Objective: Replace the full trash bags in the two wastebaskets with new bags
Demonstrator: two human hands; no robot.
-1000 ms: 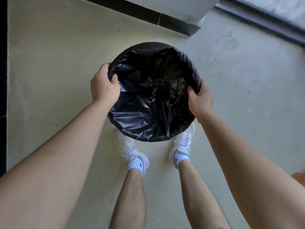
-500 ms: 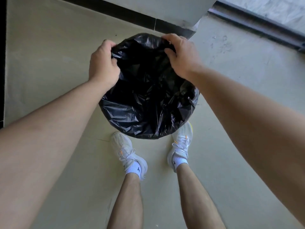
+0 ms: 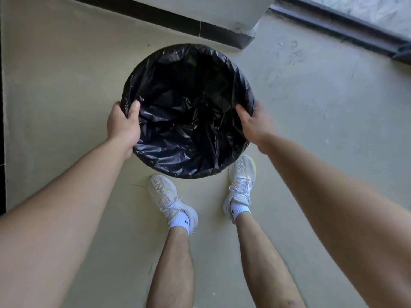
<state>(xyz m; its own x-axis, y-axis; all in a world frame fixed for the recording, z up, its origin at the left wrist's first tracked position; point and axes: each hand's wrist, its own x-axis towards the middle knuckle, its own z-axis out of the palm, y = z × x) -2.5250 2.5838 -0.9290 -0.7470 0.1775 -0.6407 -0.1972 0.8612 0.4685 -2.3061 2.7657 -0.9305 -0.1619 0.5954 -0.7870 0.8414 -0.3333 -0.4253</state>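
Note:
A round wastebasket stands on the floor, fully lined with a black trash bag [image 3: 189, 130] whose edge is folded over the rim. The bag's inside looks empty and crinkled. My left hand [image 3: 123, 125] grips the bag-covered rim on the left, thumb inside. My right hand [image 3: 253, 124] holds the right side of the rim, thumb inside and fingers hidden outside it. The basket's own wall is hidden under the plastic.
My two feet in white shoes [image 3: 172, 200] stand just in front of the basket on a pale floor. A wall corner with a dark baseboard [image 3: 222, 33] lies behind it. A dark door track [image 3: 347, 25] runs at the upper right.
Both hands were at the far part of the rim half a second ago, bunching the bag; they have moved back to the left and right sides, and the bag now lies spread round the whole rim.

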